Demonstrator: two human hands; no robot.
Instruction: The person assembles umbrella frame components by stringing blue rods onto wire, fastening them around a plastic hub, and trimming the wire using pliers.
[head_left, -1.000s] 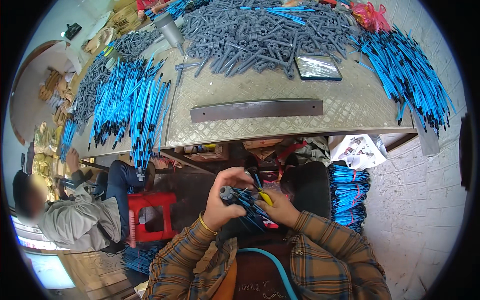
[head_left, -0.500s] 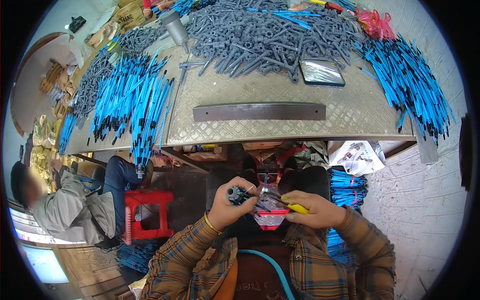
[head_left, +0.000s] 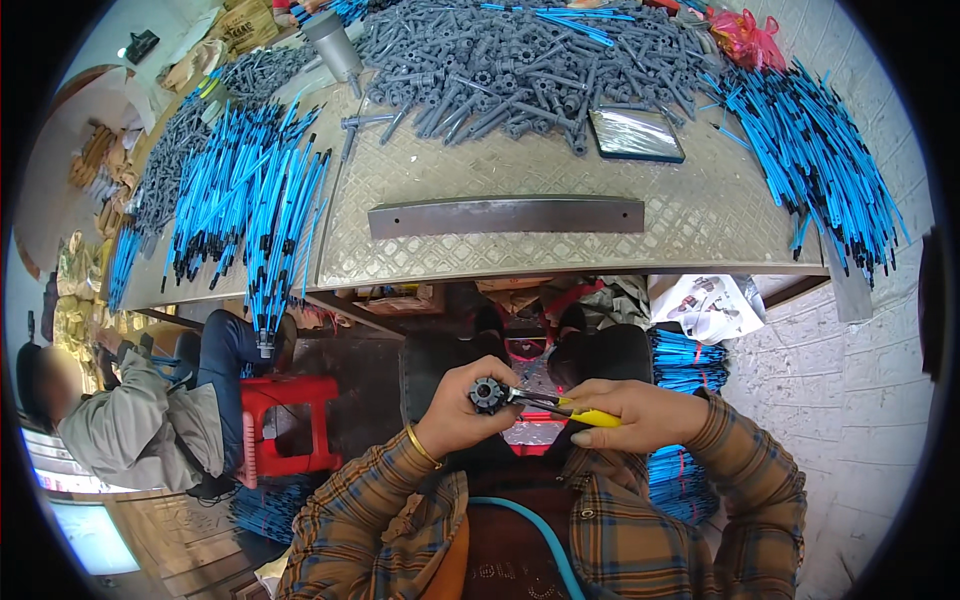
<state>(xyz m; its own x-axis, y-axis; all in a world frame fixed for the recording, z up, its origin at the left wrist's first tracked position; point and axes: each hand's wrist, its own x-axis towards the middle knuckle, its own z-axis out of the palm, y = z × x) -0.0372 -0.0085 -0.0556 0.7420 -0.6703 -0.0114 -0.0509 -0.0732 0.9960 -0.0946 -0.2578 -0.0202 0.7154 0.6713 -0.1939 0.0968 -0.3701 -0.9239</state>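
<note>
Many blue rods (head_left: 235, 190) lie toward the table's (head_left: 450, 252) left end, some jutting past its front edge. Out from the middle of that edge, the left hand (head_left: 455, 412) is curled around a dark grey notched part (head_left: 488, 396), and the tips of yellow-handled pliers (head_left: 592, 416), clasped in the right hand (head_left: 650, 415), reach it; more blue rods (head_left: 820, 160) spill over the table's right edge.

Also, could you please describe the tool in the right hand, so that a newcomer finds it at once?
Start at the big table and come down past its front edge. There, the right hand holds the pliers, their metal nose pointing left toward the grey round-headed piece in the left hand. The bright yellow grip sets them apart from that grey piece.
</note>
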